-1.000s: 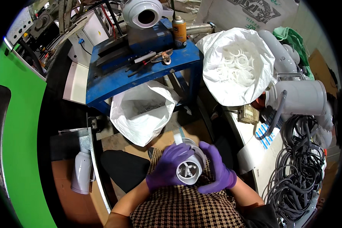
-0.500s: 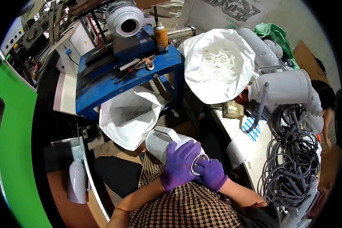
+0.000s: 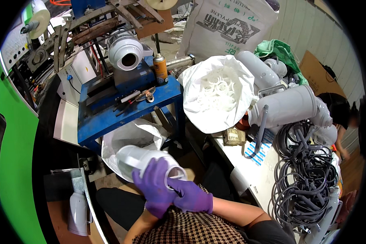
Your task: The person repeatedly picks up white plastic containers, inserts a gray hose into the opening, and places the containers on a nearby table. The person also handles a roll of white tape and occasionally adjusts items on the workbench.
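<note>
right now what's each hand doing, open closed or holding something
Left hand: holding the pale grey canister, fingers across its side.
Right hand: at the canister's open end; cannot tell whether its grip is closed.

A workshop, judging by the blue workbench (image 3: 168, 96), tools (image 3: 149, 95) and heaped tubing (image 3: 309, 162).

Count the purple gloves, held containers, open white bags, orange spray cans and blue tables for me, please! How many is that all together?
Purple gloves: 2
Held container: 1
Open white bags: 2
Orange spray can: 1
Blue table: 1
Total: 7
</note>
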`<act>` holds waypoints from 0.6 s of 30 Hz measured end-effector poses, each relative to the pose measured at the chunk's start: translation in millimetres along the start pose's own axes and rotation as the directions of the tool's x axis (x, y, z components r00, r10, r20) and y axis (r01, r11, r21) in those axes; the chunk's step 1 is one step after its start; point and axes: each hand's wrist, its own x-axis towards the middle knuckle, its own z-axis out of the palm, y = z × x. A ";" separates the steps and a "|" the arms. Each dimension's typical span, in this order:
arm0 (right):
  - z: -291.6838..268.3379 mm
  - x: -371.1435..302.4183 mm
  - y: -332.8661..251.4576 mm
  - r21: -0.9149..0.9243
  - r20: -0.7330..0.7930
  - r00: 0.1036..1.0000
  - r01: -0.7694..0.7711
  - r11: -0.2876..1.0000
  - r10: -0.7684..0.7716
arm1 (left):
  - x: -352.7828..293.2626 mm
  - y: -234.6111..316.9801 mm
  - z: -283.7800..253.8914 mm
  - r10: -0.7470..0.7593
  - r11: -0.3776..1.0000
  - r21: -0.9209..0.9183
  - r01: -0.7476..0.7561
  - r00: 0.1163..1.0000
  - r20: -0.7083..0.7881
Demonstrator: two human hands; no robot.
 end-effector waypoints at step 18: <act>-314.3 192.3 110.9 -0.838 -0.545 0.789 -0.506 0.203 -0.283 | 7.8 -110.1 -38.5 -0.006 0.997 -0.081 -0.008 0.984 -0.178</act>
